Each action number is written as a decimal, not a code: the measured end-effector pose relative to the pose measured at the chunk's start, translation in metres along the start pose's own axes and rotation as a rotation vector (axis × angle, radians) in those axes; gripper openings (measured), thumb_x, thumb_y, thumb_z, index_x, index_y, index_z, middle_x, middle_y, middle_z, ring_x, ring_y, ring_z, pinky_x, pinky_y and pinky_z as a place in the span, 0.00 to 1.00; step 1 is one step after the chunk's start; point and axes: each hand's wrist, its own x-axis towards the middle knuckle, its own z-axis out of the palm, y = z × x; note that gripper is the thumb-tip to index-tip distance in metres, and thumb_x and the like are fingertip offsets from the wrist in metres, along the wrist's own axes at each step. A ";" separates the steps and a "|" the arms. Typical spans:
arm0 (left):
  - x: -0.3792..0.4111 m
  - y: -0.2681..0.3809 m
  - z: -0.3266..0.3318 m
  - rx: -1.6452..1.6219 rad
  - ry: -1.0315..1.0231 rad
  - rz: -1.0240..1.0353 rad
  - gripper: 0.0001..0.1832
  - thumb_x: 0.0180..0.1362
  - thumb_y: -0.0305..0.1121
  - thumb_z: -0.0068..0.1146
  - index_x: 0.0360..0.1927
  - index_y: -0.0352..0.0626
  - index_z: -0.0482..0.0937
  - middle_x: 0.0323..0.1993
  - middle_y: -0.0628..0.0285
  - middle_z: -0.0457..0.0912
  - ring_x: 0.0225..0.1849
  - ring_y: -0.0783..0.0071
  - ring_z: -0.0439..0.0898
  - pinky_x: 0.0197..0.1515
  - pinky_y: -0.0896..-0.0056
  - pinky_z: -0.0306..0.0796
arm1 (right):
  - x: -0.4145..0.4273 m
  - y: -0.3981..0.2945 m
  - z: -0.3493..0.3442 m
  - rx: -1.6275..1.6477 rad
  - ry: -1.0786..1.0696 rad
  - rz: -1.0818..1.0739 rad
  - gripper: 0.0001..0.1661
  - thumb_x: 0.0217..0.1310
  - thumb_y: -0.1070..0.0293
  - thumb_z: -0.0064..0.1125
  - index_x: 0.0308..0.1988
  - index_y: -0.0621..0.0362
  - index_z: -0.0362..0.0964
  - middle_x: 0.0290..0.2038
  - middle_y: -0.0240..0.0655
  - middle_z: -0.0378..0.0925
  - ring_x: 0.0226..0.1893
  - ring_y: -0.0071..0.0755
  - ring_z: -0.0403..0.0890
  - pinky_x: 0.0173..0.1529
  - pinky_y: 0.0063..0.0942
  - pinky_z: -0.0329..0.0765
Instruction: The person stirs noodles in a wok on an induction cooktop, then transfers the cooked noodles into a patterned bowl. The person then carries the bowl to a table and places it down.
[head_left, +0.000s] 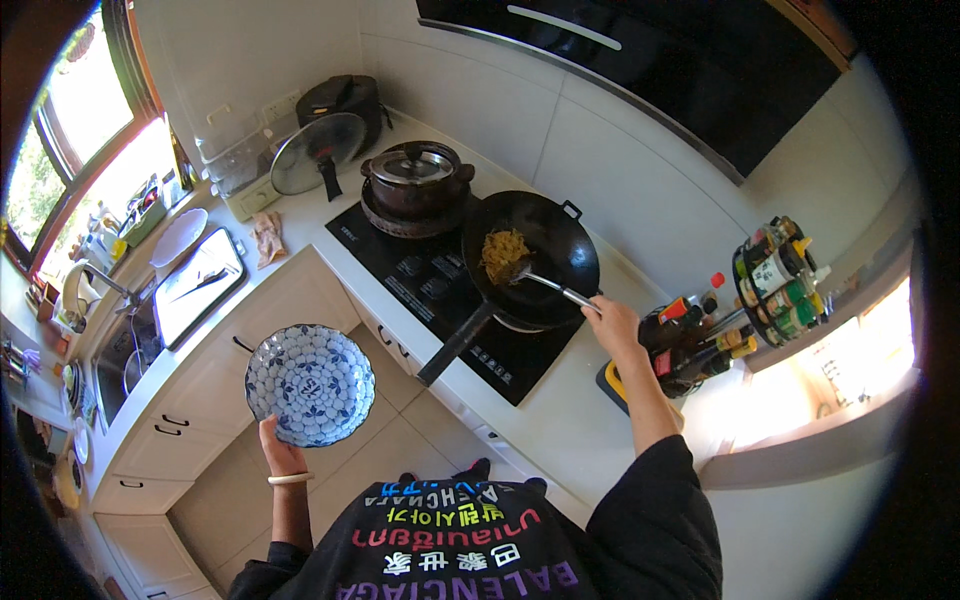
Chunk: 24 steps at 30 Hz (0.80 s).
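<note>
My left hand (283, 444) grips the near rim of a blue-and-white patterned plate (310, 385), which has a scalloped edge and bears no food. The plate is held over the floor, in front of the cabinets. In my right hand (613, 326) is the handle of a metal spatula (559, 286). Its blade rests at the edge of a heap of yellow-brown shredded food (504, 255) inside a black wok (562, 240). The wok sits on the black cooktop (405, 266), its long handle (457, 343) pointing towards me.
A lidded brown pot (412, 176) stands left of the wok, near an upright glass lid (311, 154). Bottles (675, 330) and a spice rack (776, 281) crowd the right side. Further left are a cloth (268, 238), a cutting board with a knife (199, 289) and the sink (112, 382). A range hood (645, 67) hangs above.
</note>
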 end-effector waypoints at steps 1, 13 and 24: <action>0.005 -0.002 -0.004 -0.005 -0.007 0.016 0.16 0.57 0.37 0.47 0.44 0.37 0.72 0.43 0.61 0.77 0.47 0.69 0.76 0.51 0.68 0.70 | 0.001 -0.004 0.003 -0.009 0.002 -0.004 0.13 0.58 0.55 0.54 0.35 0.52 0.75 0.26 0.40 0.78 0.29 0.47 0.78 0.32 0.43 0.72; 0.011 -0.005 -0.013 0.016 -0.004 0.024 0.23 0.55 0.37 0.48 0.52 0.33 0.68 0.47 0.57 0.76 0.49 0.65 0.76 0.52 0.65 0.70 | 0.037 -0.010 0.024 -0.046 0.026 0.088 0.15 0.59 0.54 0.53 0.38 0.51 0.75 0.27 0.39 0.79 0.30 0.46 0.79 0.34 0.42 0.74; 0.006 -0.003 -0.014 0.010 0.017 0.027 0.22 0.55 0.38 0.48 0.50 0.35 0.69 0.46 0.59 0.77 0.48 0.66 0.76 0.51 0.66 0.70 | 0.047 -0.003 0.037 -0.051 0.081 0.124 0.13 0.60 0.55 0.52 0.35 0.52 0.75 0.26 0.40 0.78 0.30 0.46 0.78 0.35 0.43 0.73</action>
